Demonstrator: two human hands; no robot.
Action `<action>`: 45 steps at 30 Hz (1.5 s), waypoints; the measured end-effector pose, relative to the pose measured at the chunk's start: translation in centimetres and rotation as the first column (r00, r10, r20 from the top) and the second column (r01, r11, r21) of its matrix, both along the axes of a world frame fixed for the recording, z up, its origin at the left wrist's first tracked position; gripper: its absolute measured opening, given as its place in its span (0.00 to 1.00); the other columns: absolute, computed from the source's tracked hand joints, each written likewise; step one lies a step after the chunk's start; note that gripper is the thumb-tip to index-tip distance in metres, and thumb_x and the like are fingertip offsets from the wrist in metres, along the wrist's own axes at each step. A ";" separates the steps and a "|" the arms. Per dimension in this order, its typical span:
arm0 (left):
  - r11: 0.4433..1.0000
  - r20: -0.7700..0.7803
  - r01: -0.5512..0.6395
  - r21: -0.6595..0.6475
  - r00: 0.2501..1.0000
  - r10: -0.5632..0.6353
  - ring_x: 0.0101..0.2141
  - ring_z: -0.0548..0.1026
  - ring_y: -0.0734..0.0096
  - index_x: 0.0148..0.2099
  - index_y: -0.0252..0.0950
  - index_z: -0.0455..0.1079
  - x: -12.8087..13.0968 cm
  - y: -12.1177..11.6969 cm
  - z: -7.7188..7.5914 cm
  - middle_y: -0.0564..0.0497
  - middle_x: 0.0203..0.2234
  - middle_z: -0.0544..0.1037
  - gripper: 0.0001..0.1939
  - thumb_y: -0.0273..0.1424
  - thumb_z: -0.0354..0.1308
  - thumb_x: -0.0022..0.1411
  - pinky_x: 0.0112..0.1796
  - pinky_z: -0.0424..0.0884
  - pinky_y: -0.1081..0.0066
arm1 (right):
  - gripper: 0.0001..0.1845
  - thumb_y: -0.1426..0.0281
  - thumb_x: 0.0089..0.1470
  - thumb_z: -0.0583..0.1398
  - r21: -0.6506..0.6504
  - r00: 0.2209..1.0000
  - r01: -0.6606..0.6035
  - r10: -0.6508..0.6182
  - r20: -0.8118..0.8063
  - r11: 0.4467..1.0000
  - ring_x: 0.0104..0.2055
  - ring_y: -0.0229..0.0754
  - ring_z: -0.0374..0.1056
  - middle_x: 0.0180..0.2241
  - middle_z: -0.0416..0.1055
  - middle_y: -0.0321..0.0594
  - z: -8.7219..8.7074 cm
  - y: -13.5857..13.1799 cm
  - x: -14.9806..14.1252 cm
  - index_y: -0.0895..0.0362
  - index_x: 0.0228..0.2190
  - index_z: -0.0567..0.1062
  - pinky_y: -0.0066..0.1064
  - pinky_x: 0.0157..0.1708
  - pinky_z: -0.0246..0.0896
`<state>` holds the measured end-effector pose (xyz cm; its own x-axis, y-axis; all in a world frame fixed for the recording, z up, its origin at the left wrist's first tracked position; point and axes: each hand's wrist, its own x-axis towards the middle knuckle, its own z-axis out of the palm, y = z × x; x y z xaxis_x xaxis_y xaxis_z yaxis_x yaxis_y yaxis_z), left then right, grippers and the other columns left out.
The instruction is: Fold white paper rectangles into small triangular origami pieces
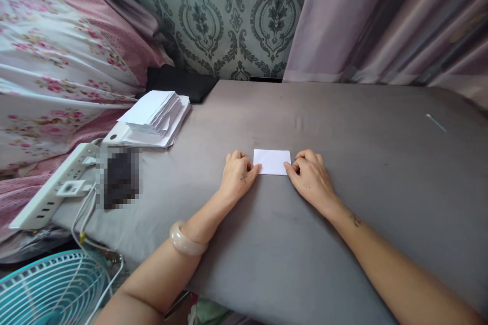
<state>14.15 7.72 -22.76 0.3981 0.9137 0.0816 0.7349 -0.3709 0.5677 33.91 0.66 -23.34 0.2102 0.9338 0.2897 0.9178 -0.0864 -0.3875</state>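
Paper [272,161] lies flat, my left hand [238,172] holding its eight o'clock corner, my right hand [311,175] its four o'clock.

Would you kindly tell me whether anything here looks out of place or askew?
Two things: a thin stick, likely a cotton swab, lies alone on the right of the gray cloth, and the stack of white paper on the left is uneven, its top skewed against its bottom.

Soft light leaves faint shadows; a dark patch [121,177] appears pixelated.
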 end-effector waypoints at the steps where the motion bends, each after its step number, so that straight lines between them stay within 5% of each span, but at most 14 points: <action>1: 1.000 -0.016 0.010 0.023 1.000 -0.009 0.40 0.65 0.60 0.28 0.35 0.68 -0.1 0.0 -0.1 0.44 0.36 0.70 0.14 0.38 0.56 0.62 0.44 0.66 0.60 | 0.15 0.61 0.57 0.57 -0.003 1.000 0.002 -0.002 0.008 1.000 0.41 0.50 0.61 0.37 0.68 0.46 0.0 0.0 0.0 0.54 0.22 0.68 0.41 0.42 0.62; 4: 0.984 -0.089 0.086 0.153 0.993 -0.073 0.42 0.65 0.58 0.41 0.34 0.69 -0.1 -0.2 0.0 0.42 0.41 0.71 0.11 0.37 0.53 0.64 0.45 0.66 0.58 | 0.10 0.62 0.57 0.58 0.051 1.000 0.001 -0.002 0.024 0.999 0.41 0.50 0.62 0.38 0.67 0.48 0.1 0.0 -0.2 0.56 0.31 0.71 0.42 0.41 0.62; 7: 0.920 -0.192 0.280 0.276 0.953 -0.232 0.53 0.62 0.55 0.54 0.37 0.64 0.4 -0.4 0.7 0.42 0.53 0.68 0.15 0.29 0.49 0.66 0.53 0.61 0.54 | 0.10 0.69 0.60 0.54 0.096 0.987 -0.147 0.140 0.072 0.985 0.45 0.51 0.62 0.43 0.68 0.50 0.6 0.0 -0.5 0.57 0.41 0.71 0.42 0.45 0.62; 12: 0.815 -0.315 0.555 0.167 0.813 -0.489 0.50 0.69 0.60 0.48 0.35 0.69 0.8 -0.8 2.0 0.43 0.47 0.74 0.14 0.23 0.44 0.67 0.50 0.68 0.62 | 0.21 0.80 0.60 0.46 -0.057 0.901 -0.399 0.403 0.157 0.915 0.47 0.48 0.65 0.44 0.72 0.48 1.6 -1.0 -2.0 0.57 0.46 0.74 0.39 0.46 0.64; 17: 0.805 -0.258 0.590 0.064 0.789 -0.557 0.58 0.67 0.62 0.56 0.35 0.68 -1.1 -1.2 2.6 0.44 0.56 0.71 0.21 0.20 0.46 0.64 0.54 0.68 0.65 | 0.27 0.65 0.63 0.49 -0.132 0.894 -0.315 0.340 0.292 0.940 0.58 0.58 0.62 0.56 0.65 0.63 2.0 -3.3 -4.6 0.69 0.56 0.67 0.46 0.54 0.60; 21: 0.827 -0.206 0.562 0.018 0.812 -0.546 0.60 0.66 0.64 0.55 0.37 0.70 -2.4 -1.1 3.1 0.47 0.58 0.70 0.22 0.21 0.43 0.65 0.56 0.67 0.64 | 0.30 0.60 0.63 0.49 -0.169 0.907 -0.253 0.294 0.301 0.953 0.61 0.60 0.59 0.59 0.62 0.65 1.8 -4.1 -5.4 0.70 0.56 0.67 0.48 0.56 0.58; 27: 0.892 -0.123 0.453 -0.013 0.884 -0.451 0.56 0.71 0.64 0.48 0.42 0.75 -2.7 -1.2 3.2 0.51 0.54 0.74 0.20 0.22 0.47 0.61 0.54 0.68 0.65 | 0.29 0.63 0.63 0.48 -0.203 0.927 -0.132 0.193 0.323 0.970 0.56 0.64 0.65 0.55 0.65 0.70 1.8 -3.9 -4.2 0.73 0.52 0.70 0.51 0.47 0.65; 33: 0.887 -0.150 0.439 0.142 0.896 -0.419 0.46 0.73 0.61 0.48 0.43 0.75 -1.7 -0.8 2.3 0.47 0.47 0.77 0.13 0.38 0.54 0.65 0.47 0.68 0.64 | 0.19 0.72 0.58 0.49 -0.160 0.923 -0.141 0.188 0.336 0.977 0.44 0.57 0.70 0.45 0.74 0.63 2.4 -3.3 -3.5 0.65 0.40 0.77 0.42 0.34 0.65; 36: 0.855 -0.219 0.474 0.209 0.875 -0.432 0.41 0.71 0.62 0.47 0.42 0.75 -0.9 -0.2 1.9 0.45 0.43 0.76 0.15 0.41 0.53 0.66 0.44 0.66 0.65 | 0.15 0.73 0.55 0.50 -0.056 0.971 -0.052 0.064 0.230 0.997 0.36 0.51 0.69 0.32 0.75 0.54 2.2 -2.2 -2.5 0.60 0.28 0.76 0.38 0.33 0.61; 40: 0.810 -0.246 0.524 0.264 0.848 -0.469 0.43 0.69 0.61 0.42 0.39 0.76 -0.2 0.2 1.7 0.44 0.39 0.76 0.17 0.38 0.46 0.69 0.44 0.63 0.64 | 0.14 0.71 0.53 0.51 0.119 0.978 0.119 -0.096 -0.187 0.986 0.34 0.47 0.70 0.30 0.76 0.46 1.3 -0.5 -0.2 0.57 0.26 0.75 0.38 0.38 0.63; 42: 0.815 -0.180 0.511 0.274 0.860 -0.478 0.43 0.69 0.62 0.40 0.38 0.75 0.0 0.1 1.8 0.44 0.38 0.76 0.17 0.36 0.44 0.70 0.45 0.62 0.63 | 0.13 0.68 0.52 0.52 0.090 0.887 0.233 -0.174 -0.428 0.968 0.33 0.46 0.72 0.28 0.76 0.45 1.0 0.0 0.7 0.57 0.30 0.76 0.38 0.37 0.65; 45: 0.949 0.222 0.239 0.207 0.933 -0.283 0.38 0.70 0.66 0.40 0.36 0.74 0.3 0.0 1.9 0.45 0.35 0.76 0.16 0.38 0.48 0.68 0.42 0.64 0.66 | 0.15 0.61 0.54 0.52 0.033 0.642 0.287 -0.166 -0.749 0.957 0.36 0.47 0.74 0.34 0.77 0.46 0.8 0.4 1.2 0.56 0.35 0.74 0.37 0.33 0.68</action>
<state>14.46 7.70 -20.89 0.5675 0.7427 0.3556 0.4441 -0.6397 0.6273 35.11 1.09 -22.50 0.6090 0.7905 0.0656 0.2888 -0.1439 -0.9465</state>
